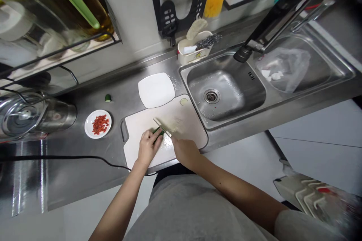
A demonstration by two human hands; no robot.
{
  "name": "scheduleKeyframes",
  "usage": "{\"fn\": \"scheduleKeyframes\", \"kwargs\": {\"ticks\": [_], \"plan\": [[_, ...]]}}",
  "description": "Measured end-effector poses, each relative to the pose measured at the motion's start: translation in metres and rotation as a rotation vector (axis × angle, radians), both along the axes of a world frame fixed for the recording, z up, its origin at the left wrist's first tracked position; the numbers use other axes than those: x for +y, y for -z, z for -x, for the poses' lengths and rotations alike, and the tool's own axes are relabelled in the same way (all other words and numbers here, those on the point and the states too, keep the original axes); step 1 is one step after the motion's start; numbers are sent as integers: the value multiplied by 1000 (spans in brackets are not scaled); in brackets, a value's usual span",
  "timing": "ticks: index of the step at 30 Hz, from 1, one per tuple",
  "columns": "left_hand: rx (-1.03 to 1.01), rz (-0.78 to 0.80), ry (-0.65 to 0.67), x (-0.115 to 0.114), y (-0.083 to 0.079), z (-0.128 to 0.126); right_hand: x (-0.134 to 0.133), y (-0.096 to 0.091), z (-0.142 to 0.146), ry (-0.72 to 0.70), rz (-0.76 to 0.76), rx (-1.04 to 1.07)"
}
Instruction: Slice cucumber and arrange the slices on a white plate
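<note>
A white cutting board (135,124) lies on the steel counter in front of me. My left hand (148,147) presses a short green cucumber piece (157,131) onto the board, fingers curled over it. My right hand (183,151) is closed round the handle of a knife (161,127), whose blade rests against the cucumber just past my left fingertips. Pale cut slices (177,123) lie blurred on the board to the right of the blade. One round slice (184,101) sits at the board's far right corner.
An empty white square plate (156,89) sits behind the board. A small round dish of red bits (98,124) and a green cucumber end (108,98) lie to the left. The sink (223,90) is at the right, a black cable (70,157) crosses the counter's left.
</note>
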State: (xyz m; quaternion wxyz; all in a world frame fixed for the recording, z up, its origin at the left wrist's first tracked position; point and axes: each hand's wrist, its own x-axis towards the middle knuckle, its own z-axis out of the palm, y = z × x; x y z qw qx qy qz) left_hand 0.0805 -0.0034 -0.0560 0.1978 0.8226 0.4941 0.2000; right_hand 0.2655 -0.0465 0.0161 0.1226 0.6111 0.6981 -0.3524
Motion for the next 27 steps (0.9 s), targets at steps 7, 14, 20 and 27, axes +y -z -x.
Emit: {"fn": "scheduleKeyframes", "kwargs": {"ticks": [7, 14, 20, 27], "plan": [[10, 3, -3, 1, 2, 1, 3, 0, -1, -3, -7, 6], [1, 7, 1, 3, 1, 1, 6, -2, -3, 13, -22, 29], [-13, 5, -5, 2, 0, 1, 8, -1, -4, 9, 1, 16], [-37, 1, -4, 4, -1, 1, 9, 6, -2, 3, 13, 10]]}}
